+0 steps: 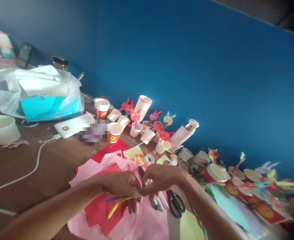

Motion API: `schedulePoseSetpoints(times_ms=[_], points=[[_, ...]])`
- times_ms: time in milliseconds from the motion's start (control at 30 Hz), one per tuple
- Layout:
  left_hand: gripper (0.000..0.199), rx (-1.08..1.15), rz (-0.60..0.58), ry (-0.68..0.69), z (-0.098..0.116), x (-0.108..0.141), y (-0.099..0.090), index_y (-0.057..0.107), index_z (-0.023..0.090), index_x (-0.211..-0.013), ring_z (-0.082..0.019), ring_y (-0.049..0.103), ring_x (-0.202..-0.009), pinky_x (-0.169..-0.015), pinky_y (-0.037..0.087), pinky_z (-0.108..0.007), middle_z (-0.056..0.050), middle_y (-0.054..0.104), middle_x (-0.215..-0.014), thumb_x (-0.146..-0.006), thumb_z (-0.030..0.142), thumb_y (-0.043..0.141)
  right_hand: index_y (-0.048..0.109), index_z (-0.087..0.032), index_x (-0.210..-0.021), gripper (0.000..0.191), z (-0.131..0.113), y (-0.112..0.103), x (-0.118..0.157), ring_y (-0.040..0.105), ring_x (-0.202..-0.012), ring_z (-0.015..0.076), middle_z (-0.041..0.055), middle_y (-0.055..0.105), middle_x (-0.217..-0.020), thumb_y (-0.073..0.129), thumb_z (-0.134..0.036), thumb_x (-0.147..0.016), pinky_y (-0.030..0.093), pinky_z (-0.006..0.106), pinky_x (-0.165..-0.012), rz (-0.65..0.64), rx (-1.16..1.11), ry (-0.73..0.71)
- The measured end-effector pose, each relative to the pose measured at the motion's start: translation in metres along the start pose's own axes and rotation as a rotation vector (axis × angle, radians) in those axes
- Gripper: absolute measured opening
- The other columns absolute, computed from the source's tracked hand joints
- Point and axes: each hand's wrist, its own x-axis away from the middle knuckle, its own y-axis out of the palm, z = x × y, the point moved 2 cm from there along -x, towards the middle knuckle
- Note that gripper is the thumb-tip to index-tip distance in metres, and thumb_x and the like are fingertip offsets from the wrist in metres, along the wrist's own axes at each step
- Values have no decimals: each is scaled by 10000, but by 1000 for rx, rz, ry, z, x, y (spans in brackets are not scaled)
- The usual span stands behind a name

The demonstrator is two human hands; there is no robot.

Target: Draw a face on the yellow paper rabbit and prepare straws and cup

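From where I stand, I see the two bare hands meeting above the pink paper [151,226] on the brown table [54,160]. The left hand [120,184] is mostly closed, its lower fingers hanging a little loose. It holds a blue strip [115,199] and a bent yellow strip [115,207], and both stick out below its palm, towards the left arm. The right hand [159,180] is curled, its fingertips pinched on a small green piece [141,191], just at the fingertips of the left hand. I cannot tell whether this green piece is joined to the strips.

Red paper [94,213] lies on the pink paper, partly under the left forearm. Just beside the right hand there are some pens [159,203] and black-handled scissors [176,203]. Beyond the hands, a roll of tape [149,159] lies among paper scraps [137,158].

Near the blue wall [186,66], paper animal heads [154,115] with long ears rise on thin stems from small cups [147,136], and a thermos [183,135] leans beside them. On the left, a white power bank [70,126] with its cable [38,160] lies before a full plastic bag [75,88].
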Motion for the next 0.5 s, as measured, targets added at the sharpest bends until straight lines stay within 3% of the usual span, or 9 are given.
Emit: schedulePoseSetpoints(times_ms=[133,233,367,500], points=[[173,-8,24,4,-1,-2,-2,693,164,-692,-191,689,-526,-529,534,-278,-61,743,-636,-751,317,641,793,-160,-839,202,-2,-3,6,662,-616,111,-6,725,-643,669,-317,-812,412,153,-540,46,-24,16],[188,3,87,28,2,1,-4,694,165,-699,-184,686,-518,-547,536,-274,-66,749,-651,-760,336,646,780,-161,-789,231,9,-5,14,662,-605,116,-4,711,-630,674,-363,-820,433,161,-539,150,-185,-46],[332,28,146,112,14,10,-5,693,152,-735,-197,714,-595,-576,535,-271,-92,754,-689,-823,470,662,753,-137,-735,322,39,-2,18,627,-548,114,26,709,-633,680,-437,-825,474,201,-541,510,-569,-209],[392,91,145,204,24,15,-5,693,134,-777,-210,723,-635,-583,525,-272,-112,756,-717,-833,521,682,742,-137,-815,468,56,11,21,611,-583,112,43,714,-695,618,-587,-849,495,234,-601,740,-643,-262]])
